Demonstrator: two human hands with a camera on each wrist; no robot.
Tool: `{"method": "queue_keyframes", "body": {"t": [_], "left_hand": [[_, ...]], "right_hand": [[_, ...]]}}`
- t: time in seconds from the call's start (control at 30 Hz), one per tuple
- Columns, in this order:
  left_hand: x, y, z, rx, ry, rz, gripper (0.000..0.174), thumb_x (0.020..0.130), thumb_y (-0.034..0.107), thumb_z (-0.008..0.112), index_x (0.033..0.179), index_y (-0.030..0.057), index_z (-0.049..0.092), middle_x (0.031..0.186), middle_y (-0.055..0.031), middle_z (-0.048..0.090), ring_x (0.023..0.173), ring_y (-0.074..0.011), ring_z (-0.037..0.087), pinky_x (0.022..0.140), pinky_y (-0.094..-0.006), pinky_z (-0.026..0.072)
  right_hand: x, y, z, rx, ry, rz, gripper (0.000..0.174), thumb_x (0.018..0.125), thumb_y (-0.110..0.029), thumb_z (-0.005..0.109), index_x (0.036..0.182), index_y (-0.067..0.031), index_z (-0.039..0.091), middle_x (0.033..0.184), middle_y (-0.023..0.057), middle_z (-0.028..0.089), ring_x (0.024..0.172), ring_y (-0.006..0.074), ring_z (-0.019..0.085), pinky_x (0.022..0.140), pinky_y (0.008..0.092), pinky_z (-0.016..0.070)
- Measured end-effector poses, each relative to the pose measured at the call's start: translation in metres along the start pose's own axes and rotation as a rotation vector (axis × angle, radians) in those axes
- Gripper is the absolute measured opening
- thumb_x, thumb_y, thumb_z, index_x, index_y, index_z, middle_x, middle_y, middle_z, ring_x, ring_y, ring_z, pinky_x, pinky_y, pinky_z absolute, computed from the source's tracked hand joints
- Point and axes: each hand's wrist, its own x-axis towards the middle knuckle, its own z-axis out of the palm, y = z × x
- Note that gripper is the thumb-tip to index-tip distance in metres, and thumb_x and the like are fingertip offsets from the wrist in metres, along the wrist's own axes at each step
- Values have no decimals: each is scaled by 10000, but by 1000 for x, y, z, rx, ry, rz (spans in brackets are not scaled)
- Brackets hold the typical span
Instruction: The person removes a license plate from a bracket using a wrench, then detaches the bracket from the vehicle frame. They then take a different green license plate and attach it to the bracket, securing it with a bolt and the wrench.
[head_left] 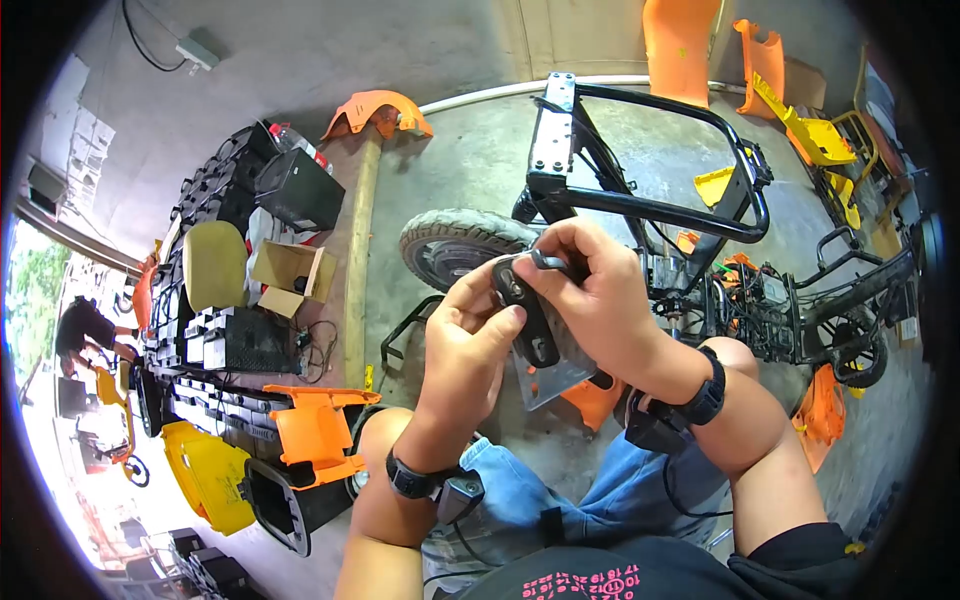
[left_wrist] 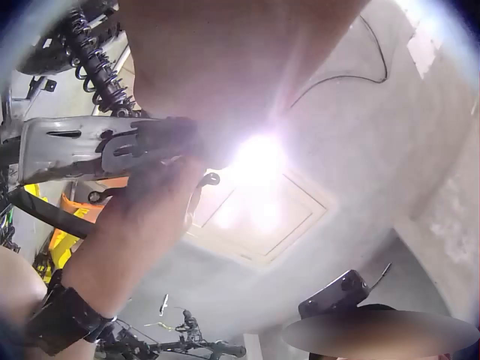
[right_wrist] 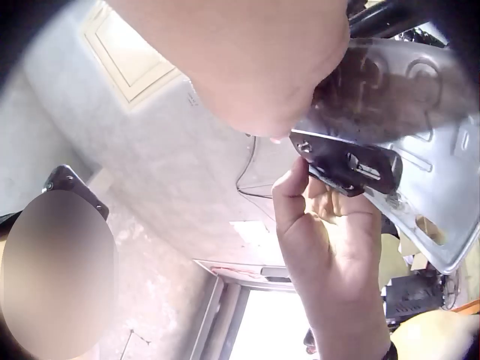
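Both hands are raised together in front of the lap. My left hand (head_left: 465,335) pinches a long black slotted bracket (head_left: 529,318) between thumb and fingers. That bracket (right_wrist: 358,166) overlaps a grey metal plate (right_wrist: 439,139) with embossed lines and cutouts in the right wrist view. Below the hands, the plate (head_left: 555,385) shows edge-on in the head view. My right hand (head_left: 600,295) is at the bracket's upper end, with a small dark curved part (head_left: 550,262) between its thumb and curled finger. In the left wrist view, an eyelet end (left_wrist: 213,179) sticks out beside the right hand.
Ahead stands a black vehicle frame (head_left: 660,205) with a wheel (head_left: 455,245). Another frame (head_left: 770,300) is to the right. Left are black battery boxes (head_left: 240,340), an open carton (head_left: 290,268), and orange (head_left: 315,430) and yellow panels (head_left: 205,475). A person (head_left: 90,330) bends in the doorway.
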Motion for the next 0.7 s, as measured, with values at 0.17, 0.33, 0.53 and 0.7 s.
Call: {"method": "queue_keyframes", "body": {"t": [0.17,0.33,0.53,0.7], "left_hand": [[1,3,-6,9,71,120,511,858,-79,605,1345,-82,454,1247,-155,601,1135,-192,591,1015,-335,463],[0,5,-8,-25,79,130,499,858,-77,612,1334,-78,464,1233,-148,606,1121,-188,593,1023,-338,456],[-3,9,-3,41,77,102,481,862,-56,648,1316,-60,489,1229,-138,609,1115,-184,600,991,-322,478],[-4,11,-5,66,58,82,472,861,-62,652,1307,-55,498,1219,-131,615,1105,-178,605,983,-314,481]], "right_hand": [[-4,-5,-3,-69,-127,-43,176,817,-110,754,902,-10,637,809,128,633,690,257,624,622,342,494],[-10,7,1,-166,-220,-140,159,807,-89,731,911,-11,640,844,152,645,765,334,646,653,398,511],[-7,1,-1,-135,-250,-16,161,837,-125,726,890,4,646,799,173,649,727,333,650,640,389,506],[-9,-2,0,-114,-202,82,210,865,-179,734,855,23,674,687,168,664,587,249,660,541,348,488]]}}
